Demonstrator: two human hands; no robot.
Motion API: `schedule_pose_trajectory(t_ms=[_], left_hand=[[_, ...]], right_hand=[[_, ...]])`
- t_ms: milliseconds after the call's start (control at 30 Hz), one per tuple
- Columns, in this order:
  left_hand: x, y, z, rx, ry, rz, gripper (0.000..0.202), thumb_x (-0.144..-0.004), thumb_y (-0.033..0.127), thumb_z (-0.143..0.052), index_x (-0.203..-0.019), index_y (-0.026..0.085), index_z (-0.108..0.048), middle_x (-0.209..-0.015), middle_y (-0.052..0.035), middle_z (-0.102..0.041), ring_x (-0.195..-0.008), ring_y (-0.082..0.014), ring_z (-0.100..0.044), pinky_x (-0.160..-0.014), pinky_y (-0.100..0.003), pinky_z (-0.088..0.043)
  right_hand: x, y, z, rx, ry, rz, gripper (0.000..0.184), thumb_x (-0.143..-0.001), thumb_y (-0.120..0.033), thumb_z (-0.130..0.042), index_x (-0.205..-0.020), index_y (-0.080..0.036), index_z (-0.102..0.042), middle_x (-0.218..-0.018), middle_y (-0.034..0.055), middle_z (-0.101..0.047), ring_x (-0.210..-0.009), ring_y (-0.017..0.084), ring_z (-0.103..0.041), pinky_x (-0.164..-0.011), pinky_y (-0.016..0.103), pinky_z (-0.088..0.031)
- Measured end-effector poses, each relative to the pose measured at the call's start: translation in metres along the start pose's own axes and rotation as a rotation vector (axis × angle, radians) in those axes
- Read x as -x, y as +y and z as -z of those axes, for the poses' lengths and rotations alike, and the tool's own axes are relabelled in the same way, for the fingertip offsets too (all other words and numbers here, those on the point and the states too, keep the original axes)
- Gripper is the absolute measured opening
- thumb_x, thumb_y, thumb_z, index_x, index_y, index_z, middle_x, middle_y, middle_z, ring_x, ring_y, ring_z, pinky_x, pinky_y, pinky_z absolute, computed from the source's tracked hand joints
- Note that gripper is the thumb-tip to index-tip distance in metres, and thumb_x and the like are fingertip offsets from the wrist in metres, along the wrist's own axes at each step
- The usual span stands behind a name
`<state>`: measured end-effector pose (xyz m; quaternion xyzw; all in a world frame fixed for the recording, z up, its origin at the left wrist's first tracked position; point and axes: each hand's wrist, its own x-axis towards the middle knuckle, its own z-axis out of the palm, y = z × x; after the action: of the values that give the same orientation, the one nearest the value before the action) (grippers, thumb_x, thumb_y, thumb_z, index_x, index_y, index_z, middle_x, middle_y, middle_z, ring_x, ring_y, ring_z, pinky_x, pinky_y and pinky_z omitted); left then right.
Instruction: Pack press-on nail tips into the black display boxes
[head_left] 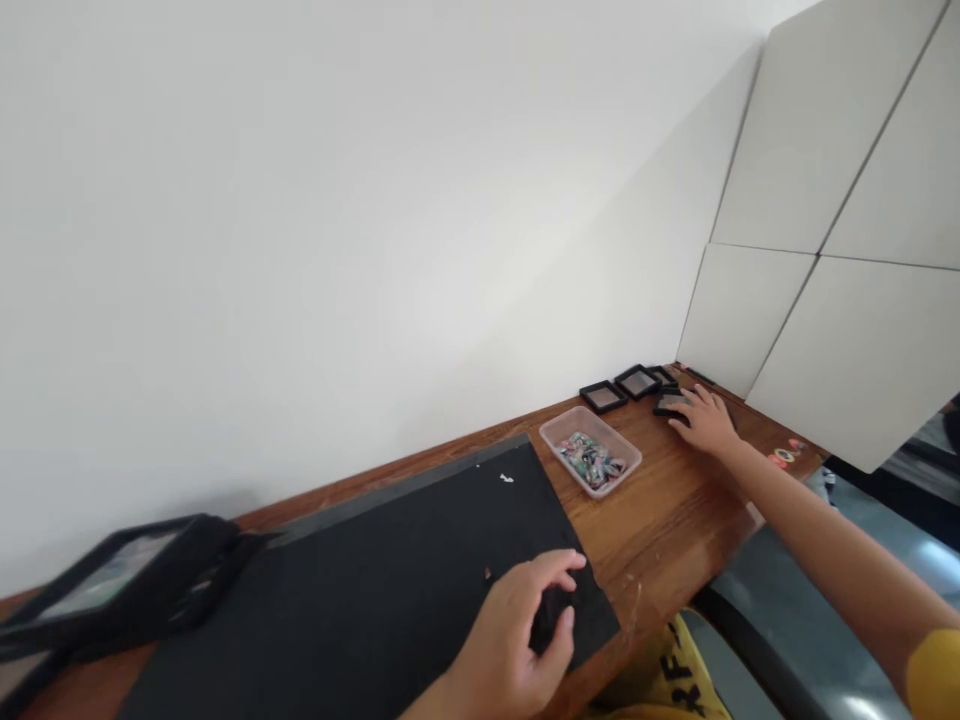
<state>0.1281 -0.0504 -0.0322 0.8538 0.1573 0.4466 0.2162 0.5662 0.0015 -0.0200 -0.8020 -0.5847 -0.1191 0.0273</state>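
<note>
Nearest, the left hand [517, 630] is held over the near right part of a black mat [352, 590], its fingers curled and its thumb parted from the index finger. Farther left, a blurred stack of black-rimmed frames [112, 575] is set partly on the mat's edge. A few small white scraps [507, 478] are scattered near the mat's far right corner. Beyond that corner, on the wooden tabletop [660, 510], a clear plastic tub [600, 430] is partly filled with small multicoloured pieces [589, 460]. To the right of the tub, a small black frame with a greyish centre [669, 401] is touched by the right hand [705, 420]; it lies under and just beyond the fingertips, and whether it is gripped cannot be told. Just behind it, more small black frames [638, 382] are laid close together along the white wall [375, 250].
</note>
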Motion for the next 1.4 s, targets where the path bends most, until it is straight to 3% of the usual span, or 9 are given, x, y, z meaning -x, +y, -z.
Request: schedule_pose_trajectory(t_ms=[200, 333, 500, 633, 733, 900, 1033, 1233, 1400], left_hand=[[0.008, -0.003, 0.005, 0.001, -0.012, -0.003, 0.075, -0.084, 0.014, -0.064, -0.152, 0.036, -0.039, -0.109, -0.0061, -0.077, -0.087, -0.0227, -0.077, -0.083, -0.036, -0.065], [0.014, -0.011, 0.001, 0.016, 0.074, 0.094, 0.066, -0.09, 0.018, -0.06, -0.15, 0.036, -0.039, -0.114, -0.0077, -0.074, -0.083, -0.0216, -0.074, -0.084, -0.041, -0.063], [0.016, -0.026, 0.001, 0.094, 0.206, 0.229, 0.065, -0.096, 0.027, -0.057, -0.155, 0.035, -0.031, -0.128, -0.0138, -0.066, -0.084, -0.0218, -0.071, -0.09, -0.051, -0.059], [0.008, -0.052, 0.019, 0.163, 0.376, 0.405, 0.069, -0.096, 0.041, -0.061, -0.157, 0.034, -0.03, -0.145, -0.0179, -0.056, -0.111, -0.0305, -0.07, -0.104, -0.061, -0.051], [0.002, -0.072, 0.033, 0.245, 0.434, 0.524, 0.071, -0.091, 0.051, -0.068, -0.153, 0.03, -0.041, -0.149, -0.0181, -0.056, -0.13, -0.0365, -0.062, -0.113, -0.062, -0.044], [-0.009, -0.07, 0.048, 0.945, 0.165, 0.773, 0.064, -0.088, 0.064, -0.067, -0.141, 0.029, -0.061, -0.142, -0.016, -0.066, -0.128, -0.0348, -0.065, -0.111, -0.056, -0.049], [-0.017, -0.059, 0.057, 1.269, -0.183, 0.614, 0.103, -0.057, 0.059, -0.096, -0.148, 0.032, -0.055, -0.147, -0.0143, -0.062, -0.137, -0.037, -0.058, -0.115, -0.058, -0.043], [-0.022, -0.055, 0.084, 1.335, -0.117, 0.584, 0.118, -0.048, 0.077, -0.09, -0.148, 0.026, -0.053, -0.138, -0.0184, -0.066, -0.128, -0.0417, -0.064, -0.102, -0.058, -0.054], [-0.023, -0.052, 0.117, 1.324, -0.09, 0.605, 0.11, -0.052, 0.084, -0.083, -0.141, 0.023, -0.058, -0.125, -0.0161, -0.072, -0.118, -0.0399, -0.069, -0.097, -0.055, -0.057]], right_hand=[[-0.007, 0.008, -0.012, -0.045, 0.093, 0.014, 0.028, -0.091, -0.024, -0.054, -0.105, -0.022, -0.078, -0.136, 0.0139, -0.067, -0.143, 0.036, -0.042, -0.111, 0.052, -0.034], [-0.004, 0.008, 0.004, -0.091, 0.193, 0.066, 0.027, -0.093, -0.027, -0.052, -0.104, -0.02, -0.076, -0.132, 0.0149, -0.068, -0.139, 0.035, -0.046, -0.109, 0.052, -0.036], [0.006, -0.022, 0.083, -0.213, 0.246, 0.317, 0.023, -0.096, -0.03, -0.053, -0.101, -0.023, -0.074, -0.128, 0.0133, -0.07, -0.139, 0.035, -0.048, -0.112, 0.054, -0.038], [0.031, -0.093, 0.157, -0.404, 0.258, 0.678, 0.018, -0.099, -0.029, -0.055, -0.103, -0.028, -0.073, -0.135, 0.0106, -0.065, -0.137, 0.034, -0.05, -0.111, 0.057, -0.038], [0.052, -0.153, 0.181, -0.545, 0.218, 0.978, 0.013, -0.1, -0.026, -0.059, -0.104, -0.028, -0.071, -0.132, 0.0088, -0.065, -0.132, 0.03, -0.053, -0.107, 0.051, -0.042], [0.061, -0.21, 0.176, -0.694, 0.133, 1.257, 0.013, -0.103, -0.031, -0.058, -0.105, -0.027, -0.07, -0.128, 0.0088, -0.067, -0.136, 0.027, -0.05, -0.114, 0.045, -0.041], [0.051, -0.23, 0.177, -0.784, 0.035, 1.298, 0.011, -0.101, -0.031, -0.063, -0.103, -0.027, -0.073, -0.13, 0.0086, -0.065, -0.14, 0.027, -0.049, -0.119, 0.048, -0.037], [0.048, -0.25, 0.175, -1.013, -0.169, 1.157, 0.009, -0.097, -0.035, -0.07, -0.096, -0.026, -0.073, -0.126, 0.0094, -0.064, -0.127, 0.025, -0.058, -0.109, 0.046, -0.048], [0.056, -0.267, 0.149, -1.078, -0.087, 1.038, 0.016, -0.099, -0.04, -0.066, -0.098, -0.025, -0.072, -0.128, 0.0116, -0.063, -0.129, 0.027, -0.056, -0.111, 0.05, -0.044]])
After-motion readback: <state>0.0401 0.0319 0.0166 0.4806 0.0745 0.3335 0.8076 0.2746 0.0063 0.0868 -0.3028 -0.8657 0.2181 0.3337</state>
